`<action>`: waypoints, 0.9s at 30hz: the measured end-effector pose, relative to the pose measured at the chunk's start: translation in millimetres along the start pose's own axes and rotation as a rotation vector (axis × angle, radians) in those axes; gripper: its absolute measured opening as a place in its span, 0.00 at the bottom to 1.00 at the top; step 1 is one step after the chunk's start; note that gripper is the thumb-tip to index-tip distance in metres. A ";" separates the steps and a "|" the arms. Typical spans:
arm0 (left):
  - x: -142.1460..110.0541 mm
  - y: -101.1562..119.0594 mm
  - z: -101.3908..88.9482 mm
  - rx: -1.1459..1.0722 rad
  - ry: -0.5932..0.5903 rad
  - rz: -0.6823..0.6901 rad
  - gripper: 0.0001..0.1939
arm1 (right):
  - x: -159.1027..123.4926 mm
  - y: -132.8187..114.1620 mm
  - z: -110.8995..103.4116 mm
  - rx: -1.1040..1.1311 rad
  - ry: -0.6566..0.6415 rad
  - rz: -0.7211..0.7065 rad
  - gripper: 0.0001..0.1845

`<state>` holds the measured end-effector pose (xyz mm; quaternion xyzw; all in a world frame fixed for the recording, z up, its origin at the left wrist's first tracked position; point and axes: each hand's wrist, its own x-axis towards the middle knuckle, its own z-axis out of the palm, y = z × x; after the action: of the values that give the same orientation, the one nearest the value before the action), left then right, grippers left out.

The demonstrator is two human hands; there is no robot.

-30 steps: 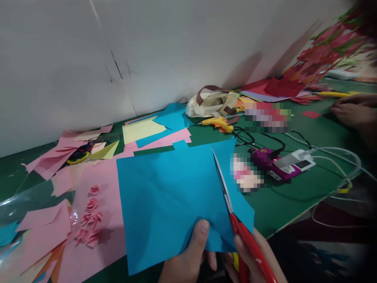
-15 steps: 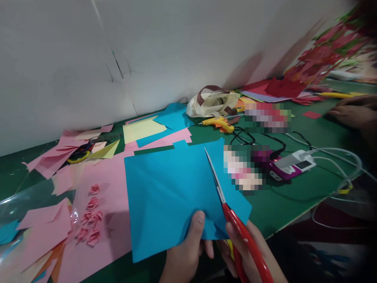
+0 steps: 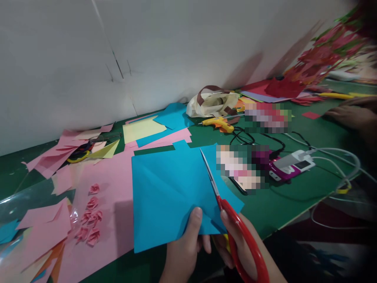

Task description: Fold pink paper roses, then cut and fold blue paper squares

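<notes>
A sheet of blue paper (image 3: 159, 188) with faint creases and a small tab on its far edge is held up over the table. My left hand (image 3: 188, 243) pinches its near edge, thumb on top and fingers below. Red-handled scissors (image 3: 235, 224) are in my right hand (image 3: 250, 247), their blades lying over the right part of the paper and pointing away from me. The blades look nearly closed. Something yellow shows beneath the paper by my right fingers; I cannot make out what it is.
On the green table (image 3: 282, 208), pink paper (image 3: 114, 251) carries several folded pink roses (image 3: 92, 203). Behind stand a yellow glue gun (image 3: 218, 124) and a cream bag (image 3: 212, 104). A power strip (image 3: 290, 167) with cables is at right. Another person's hand (image 3: 350, 114) rests far right.
The blue paper's left edge has shifted right and its right side has drawn left. The scissors have moved slightly left, their blades closing a little. More of a dark-edged object shows behind.
</notes>
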<state>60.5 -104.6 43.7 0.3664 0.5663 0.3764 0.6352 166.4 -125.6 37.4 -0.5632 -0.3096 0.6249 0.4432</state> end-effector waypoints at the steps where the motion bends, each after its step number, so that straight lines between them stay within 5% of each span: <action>1: 0.1 0.1 -0.1 -0.005 -0.001 -0.002 0.31 | 1.1 1.4 -1.2 -0.011 -0.009 0.001 0.35; 13: 2.1 -3.2 -2.8 0.001 0.010 0.014 0.31 | 1.9 1.1 1.0 -0.024 0.074 0.021 0.33; 27: 3.6 -6.8 -0.4 -0.020 0.028 0.015 0.32 | 6.3 -7.4 0.2 -0.023 -0.027 0.049 0.35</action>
<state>60.7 -104.5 36.0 0.3588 0.5686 0.3918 0.6280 167.9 -116.8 41.3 -0.5670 -0.3088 0.6396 0.4171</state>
